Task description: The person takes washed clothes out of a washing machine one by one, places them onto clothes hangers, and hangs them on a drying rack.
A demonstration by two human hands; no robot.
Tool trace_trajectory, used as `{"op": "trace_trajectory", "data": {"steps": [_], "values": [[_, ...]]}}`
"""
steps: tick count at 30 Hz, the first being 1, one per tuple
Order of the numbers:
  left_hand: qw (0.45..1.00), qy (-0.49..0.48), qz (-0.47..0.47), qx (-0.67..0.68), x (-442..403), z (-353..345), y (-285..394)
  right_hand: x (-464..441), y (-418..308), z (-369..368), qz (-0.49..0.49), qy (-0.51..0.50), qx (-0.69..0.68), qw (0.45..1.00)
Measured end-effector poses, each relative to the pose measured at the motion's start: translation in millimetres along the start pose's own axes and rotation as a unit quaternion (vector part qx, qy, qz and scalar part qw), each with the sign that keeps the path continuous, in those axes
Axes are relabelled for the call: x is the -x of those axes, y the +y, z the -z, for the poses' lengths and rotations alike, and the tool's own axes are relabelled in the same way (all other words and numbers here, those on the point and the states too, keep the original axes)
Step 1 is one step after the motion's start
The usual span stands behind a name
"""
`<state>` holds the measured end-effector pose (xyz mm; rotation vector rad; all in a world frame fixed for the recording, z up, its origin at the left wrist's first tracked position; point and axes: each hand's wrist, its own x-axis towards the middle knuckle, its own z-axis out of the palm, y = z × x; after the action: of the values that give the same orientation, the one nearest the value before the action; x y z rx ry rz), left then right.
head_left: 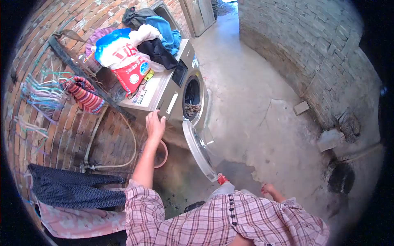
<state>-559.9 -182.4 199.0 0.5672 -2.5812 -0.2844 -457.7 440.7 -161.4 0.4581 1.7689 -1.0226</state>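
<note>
A front-loading washing machine [164,96] stands against the brick wall, its round door [199,149] swung open toward me. Some brown patterned cloth [192,109] lies in the drum opening. My left hand [155,125] is at the machine's near front corner, fingers partly spread with nothing visible in them; whether it touches the casing is unclear. My right hand [269,189] hangs low at my right side, fingers curled, too small to make out anything inside. On top of the machine are a red, white and blue detergent bag [123,59] and piled clothes [158,45].
Hangers [45,92] and a striped knit item [85,95] hang on the left wall. A hose [92,139] and a pink basin [162,155] are below. Dark trousers [74,186] hang at lower left. Bricks [301,108] lie along the right wall.
</note>
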Motion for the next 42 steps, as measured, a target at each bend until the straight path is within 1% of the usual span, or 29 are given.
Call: {"op": "trace_trajectory", "data": {"steps": [3,6,9,10,12,14,15,16,18,19,20,21,22,23,24,25,26,28,30,31,32,34,36,38,40,42], "values": [[0.999,0.024,-0.015,-0.041,-38,-18,-16,-24,-29,12,-0.003,0.009,-0.033,0.999],[0.997,0.022,-0.022,-0.064,-65,-25,-20,-31,-83,5,0.024,0.052,-0.036,0.998],[0.997,-0.005,0.008,-0.081,-87,-34,-27,-90,-96,0,0.090,0.027,0.111,0.989],[0.996,-0.012,0.005,-0.093,-93,-37,-30,-89,-115,-3,0.073,0.019,0.089,0.993],[0.992,-0.031,0.003,-0.119,-104,-43,-34,-78,-175,-15,0.035,0.000,0.047,0.998],[0.991,-0.064,0.025,-0.119,-115,-44,-31,-99,-205,-19,0.045,-0.032,0.124,0.991],[0.989,-0.083,0.037,-0.119,-118,-46,-30,-109,-221,-20,0.055,-0.025,0.170,0.984],[0.990,-0.063,0.018,-0.126,-121,-50,-33,-118,-239,-22,0.067,-0.018,0.216,0.974],[0.992,-0.039,0.000,-0.124,-119,-57,-41,-137,-272,-24,0.077,-0.029,0.233,0.969],[0.992,-0.023,-0.008,-0.124,-119,-61,-42,-153,-290,-23,0.074,-0.035,0.264,0.961],[0.994,0.002,-0.004,-0.112,-119,-65,-42,-166,-305,-27,0.072,-0.043,0.293,0.952],[0.994,-0.001,-0.001,-0.107,-118,-65,-43,-183,-317,-31,0.070,-0.051,0.322,0.943],[0.995,-0.002,0.002,-0.100,-118,-66,-43,-240,-299,-43,0.230,-0.001,0.346,0.909],[0.996,-0.002,0.005,-0.092,-119,-67,-43,-299,-279,-55,0.396,0.091,0.394,0.824],[0.996,-0.014,0.022,-0.088,-120,-68,-42,-356,-261,-67,0.511,0.207,0.430,0.716],[0.995,-0.026,0.039,-0.083,-121,-67,-41,-331,-318,-68,0.358,0.032,0.469,0.807],[0.995,-0.035,0.055,-0.079,-123,-66,-41,-297,-383,-68,0.167,-0.114,0.506,0.838],[0.996,-0.035,0.042,-0.077,-126,-66,-41,-292,-451,-92,0.218,-0.113,0.454,0.856],[0.995,-0.043,0.045,-0.072,-128,-68,-40,-316,-491,-129,0.306,-0.077,0.366,0.875],[0.995,-0.049,0.054,-0.071,-129,-68,-39,-328,-510,-148,0.418,-0.057,0.324,0.847],[0.994,-0.055,0.062,-0.069,-130,-68,-39,-312,-555,-160,0.408,-0.083,0.354,0.837],[0.992,-0.071,0.066,-0.075,-132,-67,-41,-311,-610,-201,0.376,-0.104,0.364,0.846],[0.991,-0.083,0.071,-0.078,-131,-67,-43,-310,-643,-239,0.449,-0.066,0.362,0.814],[0.991,-0.082,0.080,-0.068,-131,-68,-46,-285,-686,-250,0.455,-0.106,0.399,0.789],[0.990,-0.084,0.090,-0.071,-128,-68,-48,-312,-694,-284,0.470,-0.108,0.449,0.752],[0.988,-0.092,0.097,-0.071,-124,-66,-52,-339,-685,-310,0.475,-0.089,0.454,0.749]]}}
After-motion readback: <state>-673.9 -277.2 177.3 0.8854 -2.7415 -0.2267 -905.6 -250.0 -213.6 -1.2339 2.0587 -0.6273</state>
